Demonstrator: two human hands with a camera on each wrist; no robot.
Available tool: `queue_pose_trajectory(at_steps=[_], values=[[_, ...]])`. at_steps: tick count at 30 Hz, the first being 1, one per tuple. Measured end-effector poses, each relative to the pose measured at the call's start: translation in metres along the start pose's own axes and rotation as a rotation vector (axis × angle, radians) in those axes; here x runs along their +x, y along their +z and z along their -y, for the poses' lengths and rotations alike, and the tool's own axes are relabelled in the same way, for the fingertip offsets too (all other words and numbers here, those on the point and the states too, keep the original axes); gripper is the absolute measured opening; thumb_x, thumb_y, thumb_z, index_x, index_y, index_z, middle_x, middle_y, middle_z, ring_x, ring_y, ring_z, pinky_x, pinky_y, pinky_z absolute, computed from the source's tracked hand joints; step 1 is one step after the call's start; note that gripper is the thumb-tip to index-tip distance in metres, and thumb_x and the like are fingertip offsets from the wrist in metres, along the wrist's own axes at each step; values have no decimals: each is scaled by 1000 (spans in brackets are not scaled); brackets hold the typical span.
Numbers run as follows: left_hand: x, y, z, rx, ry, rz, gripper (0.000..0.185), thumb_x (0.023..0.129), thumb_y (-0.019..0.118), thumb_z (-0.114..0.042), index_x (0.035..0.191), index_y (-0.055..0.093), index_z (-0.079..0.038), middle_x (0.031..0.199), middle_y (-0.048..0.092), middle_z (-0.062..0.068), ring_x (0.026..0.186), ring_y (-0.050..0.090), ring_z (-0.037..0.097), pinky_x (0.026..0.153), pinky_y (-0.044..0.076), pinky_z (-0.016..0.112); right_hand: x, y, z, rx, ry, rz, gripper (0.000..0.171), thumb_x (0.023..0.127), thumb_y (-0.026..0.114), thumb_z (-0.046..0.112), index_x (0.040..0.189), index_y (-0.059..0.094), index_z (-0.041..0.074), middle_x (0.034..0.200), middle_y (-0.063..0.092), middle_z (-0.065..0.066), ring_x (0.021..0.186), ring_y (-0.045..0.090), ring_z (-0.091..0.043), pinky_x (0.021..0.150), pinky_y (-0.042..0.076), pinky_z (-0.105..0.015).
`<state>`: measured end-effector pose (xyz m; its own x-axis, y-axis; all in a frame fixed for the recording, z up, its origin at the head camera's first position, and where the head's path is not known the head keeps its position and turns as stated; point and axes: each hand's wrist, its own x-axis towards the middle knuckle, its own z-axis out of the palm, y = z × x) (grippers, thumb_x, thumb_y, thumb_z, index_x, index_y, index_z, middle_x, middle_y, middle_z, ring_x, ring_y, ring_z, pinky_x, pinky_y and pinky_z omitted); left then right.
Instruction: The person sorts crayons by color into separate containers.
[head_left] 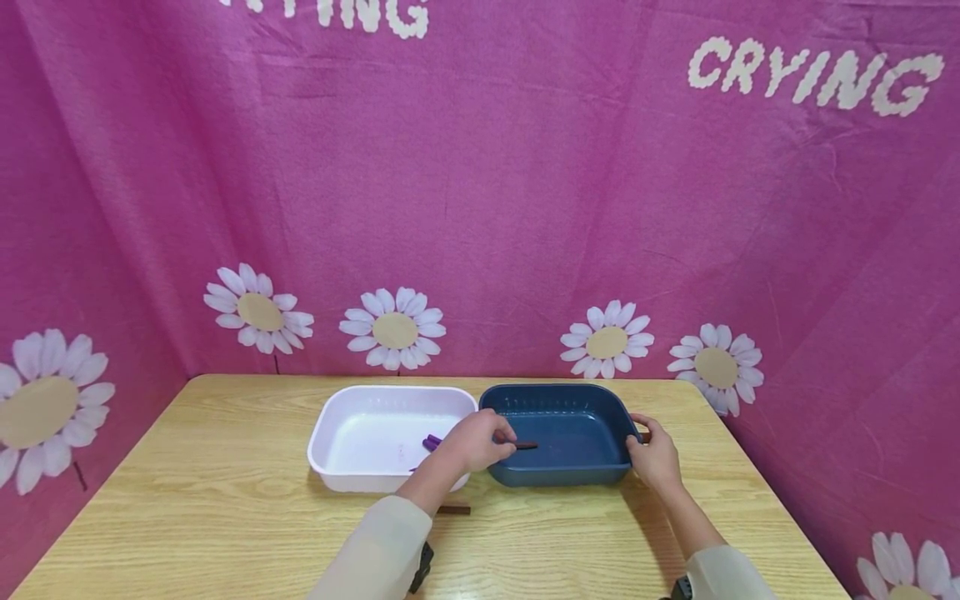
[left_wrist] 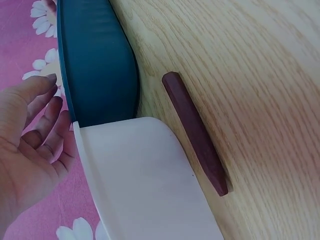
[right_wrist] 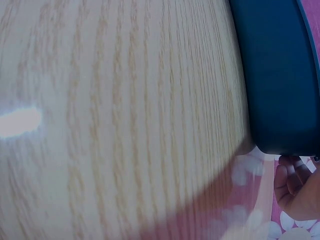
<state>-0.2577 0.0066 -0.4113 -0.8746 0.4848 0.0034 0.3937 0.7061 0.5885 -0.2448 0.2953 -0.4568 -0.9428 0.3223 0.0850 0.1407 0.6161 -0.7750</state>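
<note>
At the centre of the head view, the left hand [head_left: 474,442] is seen over the near rim of the blue tub [head_left: 558,475], with fingers relaxed and open; a dark red crayon [head_left: 525,445] lies in the tub at its fingertips. At the tub's right edge, the right hand [head_left: 654,454] grips the rim. Another dark crayon [left_wrist: 195,132] lies on the table [head_left: 225,517], just beside the white tub [head_left: 375,481].
</note>
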Motion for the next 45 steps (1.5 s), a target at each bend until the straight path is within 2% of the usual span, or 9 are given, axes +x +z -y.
queue_pose_trajectory(at_steps=[9,19,33,42,45], values=[[-6,-4,2,-14,27,-9,17,87,64,-20,99,72,-11,96,66,-2,95,59,16,81,49,32,0,-1,-1,-1,-8,9,42,90,49,8,132,46,0,97,57,-23,86,55,-31,61,43,-25],[-11,-7,5,-20,73,-34,17,87,65,-21,97,72,-10,91,61,-1,86,56,12,76,48,28,-1,-3,1,4,-12,9,42,90,49,7,131,46,0,96,57,-23,85,55,-31,60,43,-25],[-19,-7,7,-32,71,-56,17,86,66,-21,97,73,-10,87,61,-2,83,55,12,74,47,27,-1,-2,1,-2,-12,2,42,90,49,7,131,46,0,98,57,-25,87,56,-32,60,43,-25],[-26,-7,8,-33,98,-71,16,85,67,-20,95,72,-10,86,60,-1,80,54,10,73,46,25,0,-1,0,-6,-14,6,43,90,49,8,132,46,0,99,57,-24,87,56,-32,60,43,-25],[-28,-7,9,-47,83,-66,16,86,66,-21,96,72,-10,86,59,-2,78,52,9,72,46,24,-1,-1,0,-12,-13,0,42,90,49,8,131,47,0,99,58,-24,87,55,-31,60,43,-25]])
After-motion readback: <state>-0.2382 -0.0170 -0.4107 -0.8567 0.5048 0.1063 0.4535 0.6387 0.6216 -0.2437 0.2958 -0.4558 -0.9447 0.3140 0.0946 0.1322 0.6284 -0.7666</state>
